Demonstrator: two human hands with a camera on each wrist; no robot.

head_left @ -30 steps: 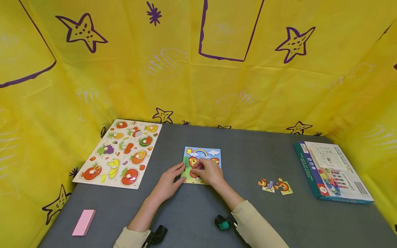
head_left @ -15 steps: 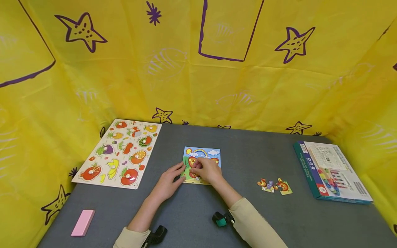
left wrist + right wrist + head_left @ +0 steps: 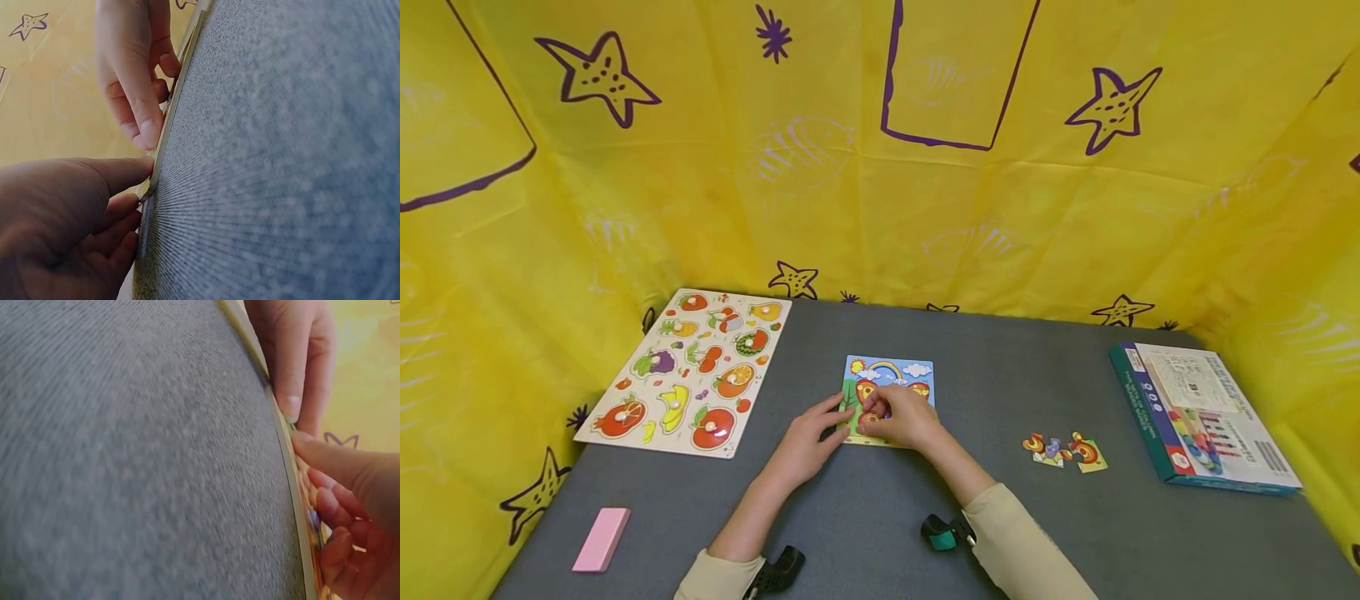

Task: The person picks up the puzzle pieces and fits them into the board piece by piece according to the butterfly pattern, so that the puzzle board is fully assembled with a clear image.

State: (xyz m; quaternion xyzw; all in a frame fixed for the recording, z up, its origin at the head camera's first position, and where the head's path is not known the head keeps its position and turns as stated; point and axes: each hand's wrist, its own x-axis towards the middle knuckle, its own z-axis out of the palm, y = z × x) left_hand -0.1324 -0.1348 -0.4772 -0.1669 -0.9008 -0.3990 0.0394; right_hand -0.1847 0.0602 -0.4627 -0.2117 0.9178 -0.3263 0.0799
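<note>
A small square jigsaw board [image 3: 891, 373] with a sun, rainbow and butterfly picture lies on the grey table. My left hand [image 3: 805, 442] steadies its left side, thumb near the front corner and fingers fairly straight. Over the board's middle bends my right hand [image 3: 910, 417], thumb and forefinger curled around an orange puzzle piece [image 3: 870, 418] at the board's surface. Seen from the right wrist, the right thumb [image 3: 328, 456] touches the board's edge area close to the left thumb [image 3: 290, 381]. Part of the picture is hidden under the right hand.
Several loose puzzle pieces [image 3: 1086, 452] lie to the right of the board. Farther right is a flat box [image 3: 1206, 417]. A fruit peg puzzle [image 3: 688, 375] lies at the left, with a pink block [image 3: 602, 540] in front. A yellow curtain [image 3: 865, 192] encloses the table.
The right thumb and forefinger have spread apart and the thumb has slid slightly towards the near edge, showing more of the orange piece. The left hand stays nearly still.
</note>
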